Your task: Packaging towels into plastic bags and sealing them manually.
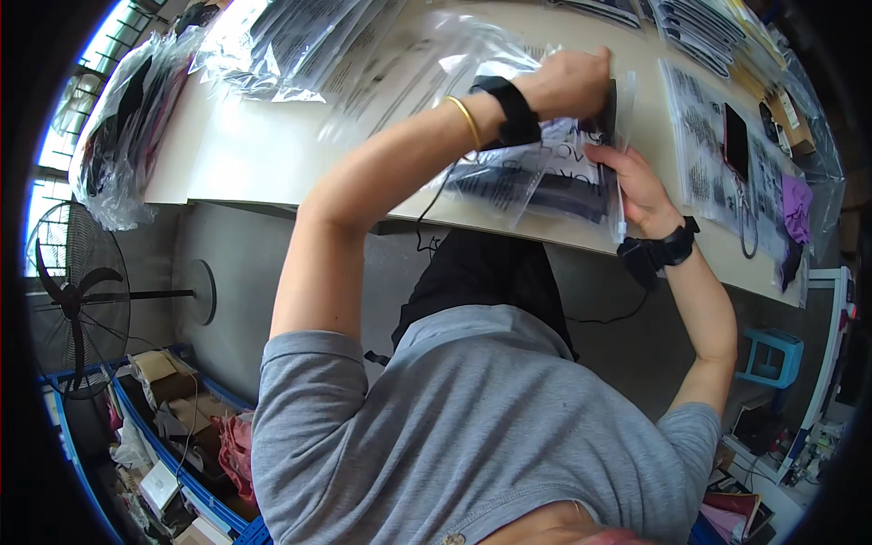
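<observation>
A clear plastic zip bag (522, 186) with dark, folded contents and white patches with black print lies at the table's near edge. My right hand (639, 184) grips its right side, thumb on top and fingers underneath, beside the pale zip strip. Across the bag reaches my left arm. My left hand (570, 84), fingers curled down and partly hidden, is closed at the bag's far right corner. Another clear bag (400, 95) with printed lines, smeared by motion, spreads to the left of that hand. Both wrists wear black straps.
Stacked clear bags (291, 45) and a bulging bag (132, 127) cover the table's far left. At the right lie flat printed bags (699, 136), a phone (736, 143) and a purple cloth (797, 207). A black fan (77, 295) stands left, a blue stool (770, 357) right.
</observation>
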Tool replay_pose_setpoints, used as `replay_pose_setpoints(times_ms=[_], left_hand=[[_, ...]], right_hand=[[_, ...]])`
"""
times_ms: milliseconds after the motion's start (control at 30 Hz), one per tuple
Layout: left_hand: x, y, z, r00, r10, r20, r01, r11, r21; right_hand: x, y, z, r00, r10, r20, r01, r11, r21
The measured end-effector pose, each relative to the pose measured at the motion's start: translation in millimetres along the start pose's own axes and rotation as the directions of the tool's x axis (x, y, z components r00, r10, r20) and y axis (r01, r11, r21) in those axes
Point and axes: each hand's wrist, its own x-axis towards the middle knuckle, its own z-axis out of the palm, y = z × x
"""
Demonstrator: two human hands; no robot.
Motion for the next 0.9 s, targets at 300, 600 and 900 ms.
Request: replay_pose_setpoints(times_ms=[300,600,900], left_hand=[[-60,10,-41,0.989,0.138,0.051,-0.145,0.971,0.189],[-18,28,-42,0.971,0.172,0.169,-0.203,0.960,0.191],[4,75,-21,0.964,0.262,-0.051,-0.251,0.954,0.165]], right_hand=[[-4,-5,-6,0.970,-0.148,-0.194,0.187,0.961,0.204],[-1,-6,-1,0.999,-0.035,-0.006,0.035,0.948,0.317],[3,-1,8,0.976,-0.120,0.181,0.056,0.944,0.324]])
